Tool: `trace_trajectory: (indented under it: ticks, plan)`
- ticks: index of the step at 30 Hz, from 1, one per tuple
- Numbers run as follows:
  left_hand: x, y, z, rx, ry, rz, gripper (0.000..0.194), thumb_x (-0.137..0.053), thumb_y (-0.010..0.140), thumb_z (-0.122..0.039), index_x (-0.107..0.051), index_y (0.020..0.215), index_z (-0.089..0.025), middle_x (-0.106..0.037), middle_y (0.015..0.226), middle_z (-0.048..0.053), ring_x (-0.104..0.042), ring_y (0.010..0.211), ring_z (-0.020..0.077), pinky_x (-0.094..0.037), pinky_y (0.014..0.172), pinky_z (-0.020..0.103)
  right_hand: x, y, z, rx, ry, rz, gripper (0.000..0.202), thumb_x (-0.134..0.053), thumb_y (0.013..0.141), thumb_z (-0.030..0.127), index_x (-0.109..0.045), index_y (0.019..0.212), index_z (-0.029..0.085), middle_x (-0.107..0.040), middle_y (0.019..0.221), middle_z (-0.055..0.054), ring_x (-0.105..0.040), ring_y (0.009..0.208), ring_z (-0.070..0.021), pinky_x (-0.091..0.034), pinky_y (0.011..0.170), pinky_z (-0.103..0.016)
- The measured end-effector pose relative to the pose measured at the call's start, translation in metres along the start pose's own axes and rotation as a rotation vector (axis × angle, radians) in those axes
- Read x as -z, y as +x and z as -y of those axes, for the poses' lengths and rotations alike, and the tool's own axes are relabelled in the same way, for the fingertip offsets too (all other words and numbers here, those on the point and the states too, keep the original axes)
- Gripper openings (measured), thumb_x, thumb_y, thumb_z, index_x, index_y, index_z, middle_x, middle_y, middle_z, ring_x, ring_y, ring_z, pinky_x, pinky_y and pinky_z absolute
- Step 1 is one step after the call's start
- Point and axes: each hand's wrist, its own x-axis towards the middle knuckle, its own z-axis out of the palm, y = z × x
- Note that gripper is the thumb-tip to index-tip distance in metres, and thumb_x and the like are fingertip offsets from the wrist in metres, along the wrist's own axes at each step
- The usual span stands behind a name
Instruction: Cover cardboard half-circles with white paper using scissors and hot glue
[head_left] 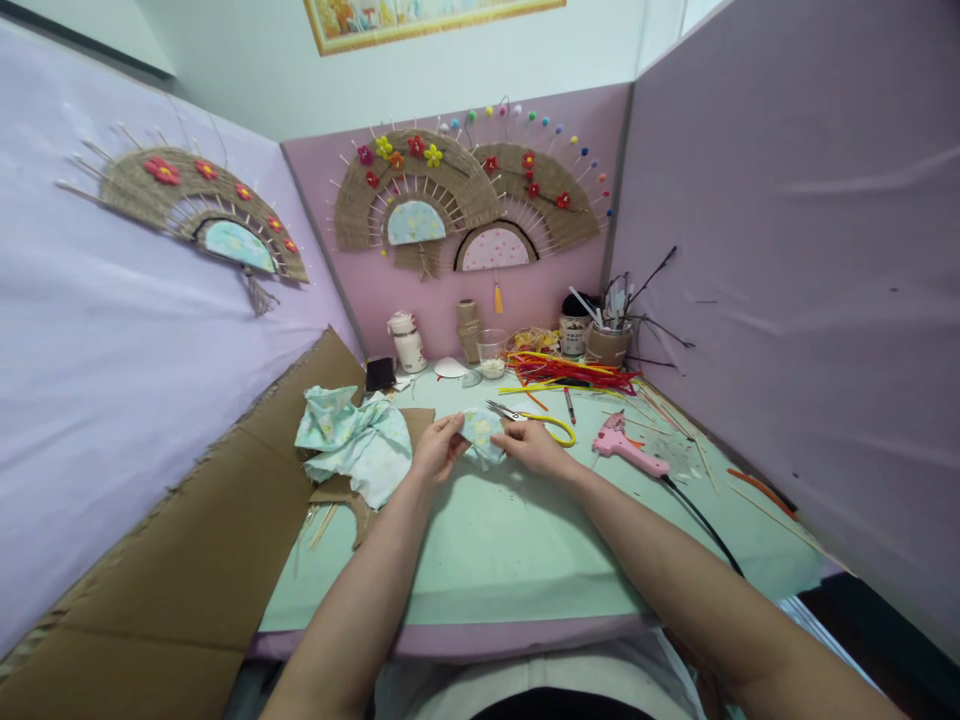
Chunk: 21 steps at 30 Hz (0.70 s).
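Note:
A small piece of light blue-green floral fabric is stretched between my two hands above the table. My left hand pinches its left edge, and my right hand pinches its right edge. Just beyond my right hand lie scissors with yellow handles, blades pointing left. To the left, a larger crumpled piece of the same fabric rests over brown cardboard. A pink glue gun lies to the right of my right hand, its black cord running toward the table's front right.
Red and yellow pipe cleaners, a clear cup, a twine spool and a white bottle stand or lie at the back of the green table. Thin sticks lie at right. A large cardboard sheet borders the left.

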Motion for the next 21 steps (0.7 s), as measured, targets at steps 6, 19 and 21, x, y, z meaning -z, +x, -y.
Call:
trace_trajectory:
  ticks: [6,19,21]
  plan:
    - [0.000,-0.002,-0.001,0.049,-0.032,0.006,0.019,-0.077,0.074,-0.026,-0.070,0.087,-0.014,-0.073,0.088,0.008,-0.066,0.072,0.0132,-0.054,0.067,0.024,0.002,0.000,0.001,-0.020,0.016,-0.003,0.039,-0.059,0.080,0.046,-0.056,0.054,0.017,-0.054,0.051,0.002,-0.046,0.050,-0.0115,-0.034,0.049,-0.023]
    - [0.034,0.015,-0.034,-0.116,-0.342,-0.305,0.015,-0.059,0.089,-0.023,-0.061,0.076,-0.017,-0.063,0.062,-0.002,-0.061,0.059,0.0088,-0.050,0.064,0.020,0.006,0.008,-0.014,-0.017,-0.030,-0.126,0.046,-0.047,0.089,0.055,-0.067,0.083,0.015,-0.071,0.080,-0.007,-0.062,0.071,-0.0170,-0.048,0.067,-0.029]
    - [0.037,0.016,-0.037,-0.117,-0.376,-0.330,0.017,-0.052,0.093,-0.022,-0.062,0.080,-0.017,-0.065,0.064,0.000,-0.064,0.064,0.0108,-0.052,0.065,0.022,0.002,0.005,-0.014,0.017,-0.099,-0.120,0.033,-0.059,0.084,0.047,-0.068,0.087,0.016,-0.070,0.086,-0.007,-0.062,0.079,-0.0191,-0.047,0.076,-0.033]
